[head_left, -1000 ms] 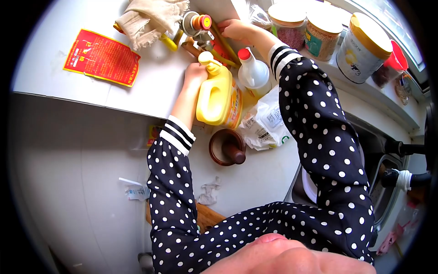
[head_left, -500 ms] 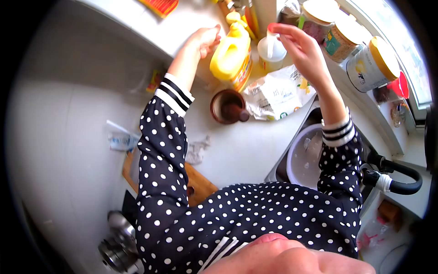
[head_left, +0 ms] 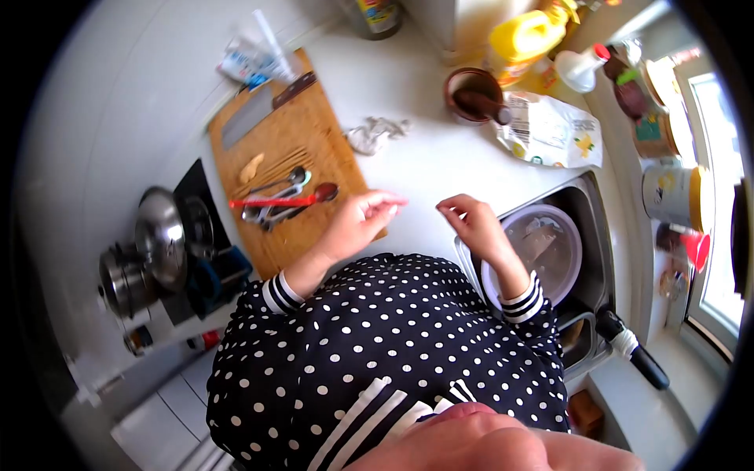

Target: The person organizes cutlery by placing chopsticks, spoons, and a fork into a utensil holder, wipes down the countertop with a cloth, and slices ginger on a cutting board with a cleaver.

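Note:
In front of my body, both hands hover near the counter's front edge with fingertips facing each other across a gap. My left hand [head_left: 357, 226] has its fingers stretched out, open, beside the right edge of the wooden cutting board [head_left: 345, 161]. Nothing shows in it. Just left of it on the board lie a red-handled spoon [head_left: 271, 202] and several other spoons. My right hand [head_left: 479, 228] is open with its fingers loosely bent and nothing visible in them. It is nearest to the white basin [head_left: 576, 235] in the sink, which holds water and a pale, clear-looking item.
A cleaver [head_left: 247, 118], chopsticks [head_left: 275, 173] and a ginger-like piece [head_left: 251, 168] lie on the board. Behind are a crumpled cloth [head_left: 377, 135], brown mortar with pestle [head_left: 473, 96], white bag [head_left: 550, 129], yellow jug [head_left: 522, 39] and pump bottle [head_left: 581, 69]. Pots [head_left: 161, 239] stand left.
Both hands have drawn back from the yellow jug and the pump bottle towards my body. My view has swung left, bringing the cutting board and stove side into sight.

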{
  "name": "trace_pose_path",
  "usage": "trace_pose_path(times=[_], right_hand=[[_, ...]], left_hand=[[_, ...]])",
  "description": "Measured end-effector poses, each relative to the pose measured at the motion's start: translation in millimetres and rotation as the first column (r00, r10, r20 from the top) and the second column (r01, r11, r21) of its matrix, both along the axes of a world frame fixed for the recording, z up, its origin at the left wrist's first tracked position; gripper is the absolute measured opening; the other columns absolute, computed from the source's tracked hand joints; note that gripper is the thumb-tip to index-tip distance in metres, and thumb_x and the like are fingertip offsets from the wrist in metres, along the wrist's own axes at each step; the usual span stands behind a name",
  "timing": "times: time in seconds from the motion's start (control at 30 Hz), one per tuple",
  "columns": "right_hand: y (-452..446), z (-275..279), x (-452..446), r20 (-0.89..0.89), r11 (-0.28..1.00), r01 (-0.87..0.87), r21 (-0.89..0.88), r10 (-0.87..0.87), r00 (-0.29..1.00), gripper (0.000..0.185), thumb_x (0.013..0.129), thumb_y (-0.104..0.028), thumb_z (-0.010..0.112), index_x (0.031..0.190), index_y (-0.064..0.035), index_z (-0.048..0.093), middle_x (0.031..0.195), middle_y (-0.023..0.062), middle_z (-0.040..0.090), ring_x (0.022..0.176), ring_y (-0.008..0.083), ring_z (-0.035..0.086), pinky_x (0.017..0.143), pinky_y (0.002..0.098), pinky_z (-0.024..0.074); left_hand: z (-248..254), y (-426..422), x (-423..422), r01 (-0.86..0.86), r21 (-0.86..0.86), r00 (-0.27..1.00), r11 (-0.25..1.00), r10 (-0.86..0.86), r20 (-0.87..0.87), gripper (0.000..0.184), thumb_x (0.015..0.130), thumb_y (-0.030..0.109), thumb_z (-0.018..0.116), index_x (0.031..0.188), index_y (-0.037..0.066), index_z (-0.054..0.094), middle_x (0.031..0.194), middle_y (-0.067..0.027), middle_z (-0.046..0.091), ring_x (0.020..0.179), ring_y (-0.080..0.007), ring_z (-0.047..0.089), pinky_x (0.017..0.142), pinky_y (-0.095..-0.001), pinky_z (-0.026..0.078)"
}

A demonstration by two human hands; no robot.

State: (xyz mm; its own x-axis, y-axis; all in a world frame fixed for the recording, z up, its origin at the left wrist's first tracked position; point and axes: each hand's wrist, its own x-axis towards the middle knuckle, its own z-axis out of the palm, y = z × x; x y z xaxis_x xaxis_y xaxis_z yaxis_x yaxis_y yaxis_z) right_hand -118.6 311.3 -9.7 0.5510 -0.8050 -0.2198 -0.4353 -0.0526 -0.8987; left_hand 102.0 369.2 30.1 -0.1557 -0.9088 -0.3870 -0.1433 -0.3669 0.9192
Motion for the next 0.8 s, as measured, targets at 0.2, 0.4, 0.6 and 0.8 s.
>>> trace_pose_path(times=[0.2,0.4,0.6,0.8], right_hand=[[10,-27,72,-0.012,0.977,-0.155,-0.148,0.154,0.988,0.022,0.078,-0.016,0.060,0.097,-0.0050,0.061,0.095,0.0156,0.059,0.079,0.0268,0.061,0.069,0.0343,0.0478],[-42,-96,178,-0.266,0.704,-0.058,-0.708,-0.190,0.945,0.046,0.081,-0.027,0.056,0.124,-0.0147,0.045,0.125,0.0238,0.041,0.115,0.0411,0.038,0.096,0.0435,0.0341],[-123,-173,184,-0.609,0.650,-0.307,-0.695,-0.305,0.732,0.046,0.088,-0.043,0.037,0.130,-0.0252,0.038,0.140,0.0082,0.028,0.126,0.0403,0.023,0.098,0.0605,0.0181],[-142,-129,238,-0.765,0.867,-0.288,-0.407,-0.151,0.627,0.041,0.091,-0.043,0.029,0.129,-0.0319,0.038,0.144,0.0019,0.019,0.129,0.0365,0.019,0.098,0.0615,0.0176]], left_hand=[[2,61,23,-0.021,-0.156,0.985,0.987,0.047,0.167,0.022,0.089,0.009,0.049,0.106,-0.001,0.057,0.099,-0.0077,0.060,0.090,-0.0127,0.057,0.079,-0.0250,0.045],[13,94,61,-0.124,-0.237,0.968,0.964,0.170,0.184,0.019,0.086,0.008,0.051,0.102,0.001,0.060,0.096,-0.0085,0.061,0.088,-0.0153,0.059,0.079,-0.0261,0.045],[0,151,119,-0.231,-0.188,0.952,0.955,0.261,0.160,0.018,0.086,0.007,0.050,0.101,0.000,0.059,0.096,-0.0092,0.061,0.087,-0.0168,0.059,0.078,-0.0265,0.046],[-11,190,151,-0.308,-0.124,0.931,0.943,0.325,0.163,0.019,0.087,0.008,0.050,0.101,0.000,0.059,0.096,-0.0091,0.061,0.088,-0.0170,0.059,0.078,-0.0269,0.046]])
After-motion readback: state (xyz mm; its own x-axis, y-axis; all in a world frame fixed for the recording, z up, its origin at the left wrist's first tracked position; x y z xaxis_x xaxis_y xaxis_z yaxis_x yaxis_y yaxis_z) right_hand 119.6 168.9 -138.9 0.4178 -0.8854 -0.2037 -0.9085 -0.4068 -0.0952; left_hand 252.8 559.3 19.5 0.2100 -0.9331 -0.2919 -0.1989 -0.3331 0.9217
